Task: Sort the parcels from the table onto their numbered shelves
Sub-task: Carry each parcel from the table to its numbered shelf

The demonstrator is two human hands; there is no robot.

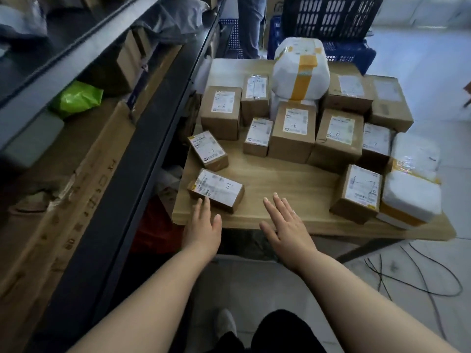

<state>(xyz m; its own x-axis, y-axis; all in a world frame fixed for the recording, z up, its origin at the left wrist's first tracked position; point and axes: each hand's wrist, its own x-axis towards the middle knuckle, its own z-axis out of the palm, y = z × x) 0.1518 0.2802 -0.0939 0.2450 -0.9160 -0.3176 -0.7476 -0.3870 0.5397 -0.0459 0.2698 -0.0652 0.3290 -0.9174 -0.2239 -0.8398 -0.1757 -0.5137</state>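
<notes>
- Two hands are out in front of me, both with fingers straight and spread, holding nothing. My left hand (202,225) has its fingertips at the near edge of the flat box (216,189), seemingly touching it. My right hand (288,222) hovers over the near edge of the table (280,179).
- That flat box lies at the table's near-left corner, just beside the shelving (132,154). If I push it instead of lifting it, I judge it could slide off into the gap.
- Handwritten marks on the labels are faint and partly blurred, so I could misread one and shelve it wrongly.
- The tall white parcel (300,70) sits on top of another, and jostling its neighbours might topple it.
- By my count there are eleven cardboard boxes (293,131) and, as far as I can tell, four white wrapped parcels (410,197), all on the table.
</notes>
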